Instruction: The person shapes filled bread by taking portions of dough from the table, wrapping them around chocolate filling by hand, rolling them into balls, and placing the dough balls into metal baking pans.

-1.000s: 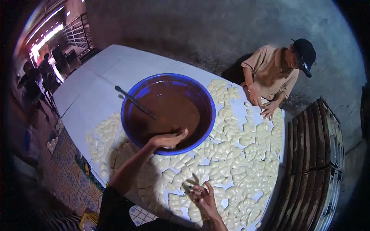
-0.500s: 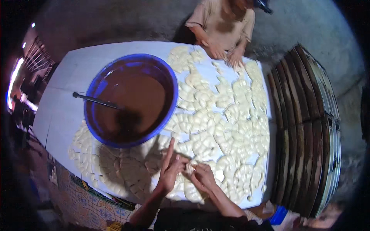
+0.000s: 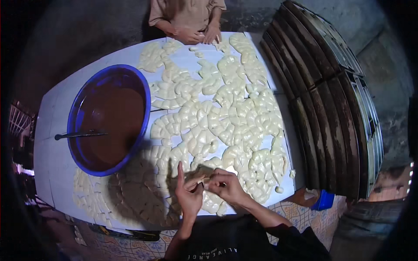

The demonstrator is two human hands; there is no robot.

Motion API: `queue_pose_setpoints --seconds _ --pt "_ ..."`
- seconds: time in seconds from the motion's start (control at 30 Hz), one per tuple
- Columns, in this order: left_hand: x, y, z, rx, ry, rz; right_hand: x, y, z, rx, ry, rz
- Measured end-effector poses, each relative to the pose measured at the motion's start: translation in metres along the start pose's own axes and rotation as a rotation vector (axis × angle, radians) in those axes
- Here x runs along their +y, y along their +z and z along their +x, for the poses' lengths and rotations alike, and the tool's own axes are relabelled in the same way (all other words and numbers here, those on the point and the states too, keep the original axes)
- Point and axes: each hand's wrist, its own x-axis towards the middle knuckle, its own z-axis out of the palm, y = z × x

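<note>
Table [image 3: 56,161] covered in pale dough pieces [image 3: 244,113] | blue bowl [image 3: 109,119] of brown filling, spoon [image 3: 80,135] resting in it, left of the hands | left hand [image 3: 189,195] has left the bowl and joined right hand [image 3: 224,187] | both pinch one dough piece [image 3: 201,173], seemingly folding it shut.

- A white tabletop [image 3: 52,161] fills the middle of the view, its bare part showing at nine o'clock.
- At three o'clock, a row of dark, worn wooden trays [image 3: 331,117] stands on edge, packed side by side just beside the tabletop.
- Rough grey concrete floor [image 3: 65,48] runs round from ten to two o'clock, dimly lit.
- At six o'clock, a patterned cloth [image 3: 130,249] shows below the tabletop edge.
- Bright patch of light at nine o'clock, far left rim.
</note>
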Motion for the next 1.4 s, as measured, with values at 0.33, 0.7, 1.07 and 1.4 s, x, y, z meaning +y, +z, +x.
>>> queue_pose_setpoints --seconds 0.33,0.7,1.07,1.4 --pt "0.008 -0.008 -0.004 -0.159 -0.609 -0.543 0.031 -0.010 -0.001 0.083 -0.016 0.138" --pt "-0.020 0.002 -0.010 -0.178 -0.285 -0.186 0.023 -0.016 -0.003 0.054 0.057 0.234" --pt "-0.032 0.022 -0.039 -0.130 -0.104 -0.039 0.002 -0.016 -0.045 0.292 -0.041 0.155" --pt "-0.017 0.062 -0.101 -0.566 0.125 -0.073 0.036 -0.037 -0.167 0.217 0.154 0.594"
